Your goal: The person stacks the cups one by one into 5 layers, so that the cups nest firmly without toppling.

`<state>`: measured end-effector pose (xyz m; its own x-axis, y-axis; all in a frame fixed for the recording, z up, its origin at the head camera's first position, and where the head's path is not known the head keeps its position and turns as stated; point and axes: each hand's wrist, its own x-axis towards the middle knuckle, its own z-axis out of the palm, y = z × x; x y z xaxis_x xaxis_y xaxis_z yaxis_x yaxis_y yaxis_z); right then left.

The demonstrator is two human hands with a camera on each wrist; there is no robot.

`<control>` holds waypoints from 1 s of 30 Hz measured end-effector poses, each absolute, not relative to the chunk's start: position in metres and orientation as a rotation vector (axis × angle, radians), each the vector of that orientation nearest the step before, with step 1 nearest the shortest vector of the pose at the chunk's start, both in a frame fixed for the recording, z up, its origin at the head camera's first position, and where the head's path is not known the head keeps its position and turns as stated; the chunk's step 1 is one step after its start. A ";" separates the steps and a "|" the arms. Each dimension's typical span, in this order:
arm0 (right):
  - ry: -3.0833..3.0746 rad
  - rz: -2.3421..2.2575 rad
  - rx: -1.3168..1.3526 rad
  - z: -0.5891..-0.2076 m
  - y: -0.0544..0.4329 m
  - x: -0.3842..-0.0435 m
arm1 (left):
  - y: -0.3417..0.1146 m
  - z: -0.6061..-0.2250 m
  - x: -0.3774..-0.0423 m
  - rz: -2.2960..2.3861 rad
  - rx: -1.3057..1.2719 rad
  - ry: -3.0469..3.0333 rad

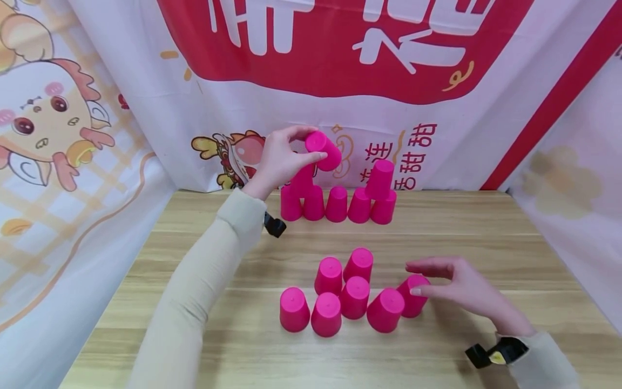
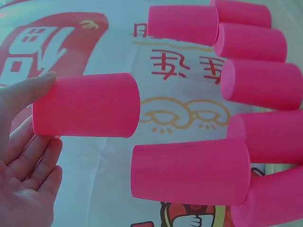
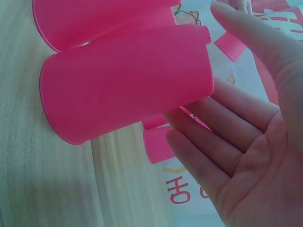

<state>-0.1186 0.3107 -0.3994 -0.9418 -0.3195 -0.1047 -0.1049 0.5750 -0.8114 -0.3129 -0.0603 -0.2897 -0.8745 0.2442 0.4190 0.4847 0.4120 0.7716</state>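
My left hand [image 1: 283, 159] pinches a pink plastic cup [image 1: 324, 150] between thumb and fingers. That held cup [image 2: 87, 105] hangs in the air beside a second-tier cup [image 2: 190, 171], clear of it in the left wrist view. Below stands a row of several upside-down cups [image 1: 336, 205]; another second-tier cup [image 1: 379, 180] straddles the two at the right end. At the front right my right hand [image 1: 457, 286] surrounds an upside-down cup [image 1: 412, 303] loosely. In the right wrist view, its thumb stands away from this cup [image 3: 128, 82] and the fingers extend behind it.
Several more upside-down pink cups [image 1: 326, 316] stand in a loose cluster at the front of the wooden table [image 1: 243, 335]. A printed cloth [image 1: 452, 140] hangs right behind the back row, with more cloth along both sides.
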 end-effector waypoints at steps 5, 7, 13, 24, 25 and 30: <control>2.558 -1.264 -0.373 -0.400 0.311 -0.118 | -0.055 -0.289 -0.324 -1.465 -0.563 -2.460; 2.555 -1.255 -0.385 -0.401 0.311 -0.118 | -0.055 -0.292 -0.327 -1.490 -0.542 -2.450; 2.543 -1.230 -0.395 -0.403 0.310 -0.117 | -0.053 -0.305 -0.333 -1.533 -0.484 -2.474; 2.579 -1.180 -0.429 -0.405 0.313 -0.119 | -0.048 -0.324 -0.335 -1.448 -0.508 -2.521; 2.578 -1.181 -0.427 -0.405 0.314 -0.120 | -0.047 -0.326 -0.336 -1.420 -0.513 -2.537; 2.556 -1.204 -0.419 -0.404 0.315 -0.121 | -0.045 -0.331 -0.338 -1.283 -0.530 -2.621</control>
<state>-0.1212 0.3146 -0.4040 -0.9173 -0.3760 -0.1310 -0.1385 0.6097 -0.7804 -0.3383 -0.0449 -0.3312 -0.9213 0.2375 0.3079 0.3889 0.5651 0.7277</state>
